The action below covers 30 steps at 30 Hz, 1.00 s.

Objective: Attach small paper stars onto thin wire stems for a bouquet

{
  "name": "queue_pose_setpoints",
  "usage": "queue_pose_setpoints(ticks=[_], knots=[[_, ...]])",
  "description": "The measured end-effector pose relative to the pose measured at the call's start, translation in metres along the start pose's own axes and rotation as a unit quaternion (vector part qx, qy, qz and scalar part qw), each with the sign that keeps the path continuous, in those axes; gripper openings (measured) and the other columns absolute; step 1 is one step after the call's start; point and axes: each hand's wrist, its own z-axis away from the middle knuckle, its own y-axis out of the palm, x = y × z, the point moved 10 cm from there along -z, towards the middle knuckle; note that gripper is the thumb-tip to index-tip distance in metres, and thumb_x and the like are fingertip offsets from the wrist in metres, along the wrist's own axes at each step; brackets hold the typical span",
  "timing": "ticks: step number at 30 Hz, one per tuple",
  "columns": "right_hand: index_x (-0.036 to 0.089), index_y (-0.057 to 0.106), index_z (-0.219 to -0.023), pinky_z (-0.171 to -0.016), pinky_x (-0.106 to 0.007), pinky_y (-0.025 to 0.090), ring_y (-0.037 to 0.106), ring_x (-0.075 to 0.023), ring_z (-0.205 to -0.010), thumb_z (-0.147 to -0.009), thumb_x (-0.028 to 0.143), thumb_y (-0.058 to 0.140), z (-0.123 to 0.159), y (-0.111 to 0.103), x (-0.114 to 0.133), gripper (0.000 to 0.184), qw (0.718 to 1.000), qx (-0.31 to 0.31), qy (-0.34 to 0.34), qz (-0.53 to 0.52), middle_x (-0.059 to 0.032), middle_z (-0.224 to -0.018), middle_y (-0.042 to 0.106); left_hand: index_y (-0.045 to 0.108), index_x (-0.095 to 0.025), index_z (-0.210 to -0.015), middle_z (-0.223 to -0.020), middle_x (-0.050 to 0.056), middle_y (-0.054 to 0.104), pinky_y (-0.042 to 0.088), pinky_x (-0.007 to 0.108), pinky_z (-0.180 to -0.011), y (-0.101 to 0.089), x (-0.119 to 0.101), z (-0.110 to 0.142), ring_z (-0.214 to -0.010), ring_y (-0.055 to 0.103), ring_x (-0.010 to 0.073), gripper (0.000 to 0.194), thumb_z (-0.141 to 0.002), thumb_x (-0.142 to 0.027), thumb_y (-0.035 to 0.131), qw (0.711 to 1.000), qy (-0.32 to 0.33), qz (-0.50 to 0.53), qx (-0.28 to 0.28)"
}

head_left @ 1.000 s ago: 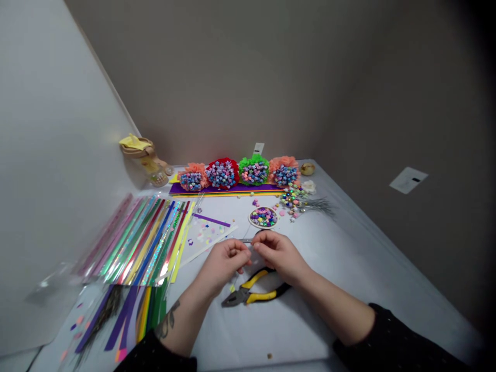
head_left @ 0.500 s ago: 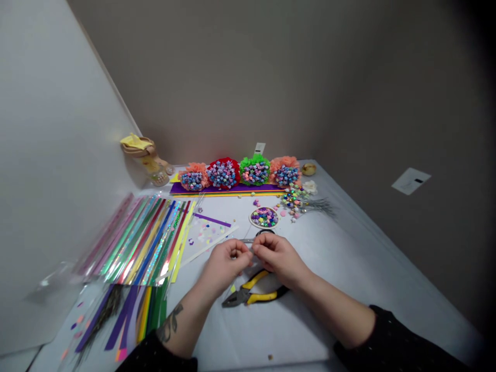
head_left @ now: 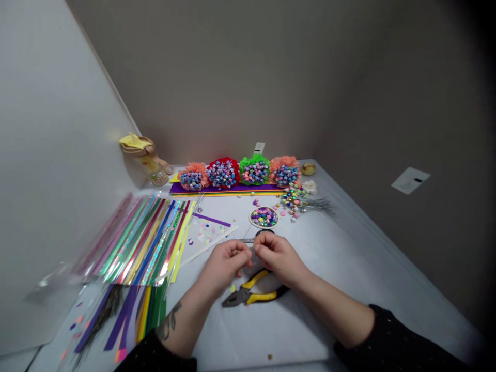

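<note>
Two hands over the worktop (head_left: pixel 364 248), nearly meeting at the fingertips. Left hand (head_left: pixel 227 261): curled, thumb and fingertips pinched together. Right hand (head_left: pixel 279 256): likewise pinched, just beside the left. Can't tell if anything thin between the fingertips of either.

Pliers (head_left: pixel 243 295): one pair, yellow-and-black handles, lying on the worktop just below the hands, handle end partly under the right hand. Scissors (head_left: pixel 265 233): one pair, just beyond the fingertips, partly hidden by the right hand.

Counts further out: one oval dish (head_left: pixel 250 222) full of small coloured stars (head_left: pixel 264 217), beyond the scissors. Four ruffled flowers (head_left: pixel 254 171) in a row at the back: two peach, one red, one green, each with a star-filled centre. One boot-shaped holder (head_left: pixel 145 157) with yellow material on top, back left. One white flower (head_left: pixel 309 186) and one gold-coloured round object (head_left: pixel 308 169), back right. One loose purple strip (head_left: pixel 212 219), left of the dish. Two white cards (head_left: pixel 411 180) on the grey wall.

Too many to count: shiny strips (head_left: pixel 141 243) in clear sleeves on the left, wire stems (head_left: pixel 320 205) on the right, loose stars (head_left: pixel 293 202) beside those.

In the way: hands over part of the scissors and the pliers' handle end; clear sleeves over much of the left side.
</note>
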Motion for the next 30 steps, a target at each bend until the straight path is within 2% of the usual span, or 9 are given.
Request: queue_pose_setpoints(ticks=[5,9,17,25,30], knots=[[0.018,0.052,-0.067,-0.047,-0.02,0.03,0.035,-0.0083,-0.05,-0.069,0.025,0.054,0.001,-0.004,0.01,0.008,0.999,-0.012,-0.034,0.038,0.0049,-0.058,0.044,0.056,-0.014,-0.065,-0.053,-0.002,0.058,0.028,0.017,-0.04,0.003,0.006,-0.001,-0.038,0.039,0.0035,0.014,-0.066,-0.027,0.063,0.998,-0.024,0.052,0.019],[0.017,0.052,-0.067,-0.048,-0.02,0.031,0.036,-0.0084,-0.053,-0.07,0.027,0.053,0.0,-0.004,0.012,0.01,0.998,-0.012,-0.031,0.044,0.0038,-0.059,0.045,0.056,-0.014,-0.065,-0.053,-0.002,0.056,0.027,0.016,-0.039,0.005,0.008,-0.001,-0.038,0.039,0.0028,0.016,-0.068,-0.028,0.063,0.996,-0.036,0.079,0.031],[0.018,0.053,-0.07,-0.04,-0.019,0.025,0.031,-0.0063,-0.042,-0.071,0.03,0.056,-0.001,-0.005,0.002,0.013,1.0,-0.015,0.007,-0.016,0.0065,-0.052,0.04,0.056,-0.014,-0.067,-0.053,-0.003,0.056,0.027,0.014,-0.038,0.003,0.012,-0.003,-0.038,0.039,0.0022,0.018,-0.069,-0.029,0.065,0.993,-0.043,0.102,0.035],[0.016,0.055,-0.073,-0.038,-0.018,0.024,0.033,-0.0053,-0.042,-0.072,0.031,0.053,0.0,-0.003,-0.005,0.015,0.997,-0.007,0.048,-0.064,0.0054,-0.055,0.044,0.056,-0.013,-0.067,-0.052,-0.002,0.055,0.028,0.014,-0.037,0.001,0.011,-0.003,-0.04,0.039,0.0034,0.017,-0.069,-0.029,0.064,0.992,-0.044,0.11,0.03],[0.018,0.048,-0.07,-0.038,-0.018,0.022,0.029,-0.0052,-0.042,-0.075,0.041,0.059,-0.002,-0.004,-0.004,0.025,0.998,-0.004,0.015,-0.061,0.0079,-0.052,0.037,0.055,-0.013,-0.067,-0.053,-0.002,0.054,0.029,0.014,-0.038,0.002,0.009,-0.003,-0.041,0.04,0.0036,0.018,-0.07,-0.029,0.064,0.992,-0.037,0.114,0.036]])
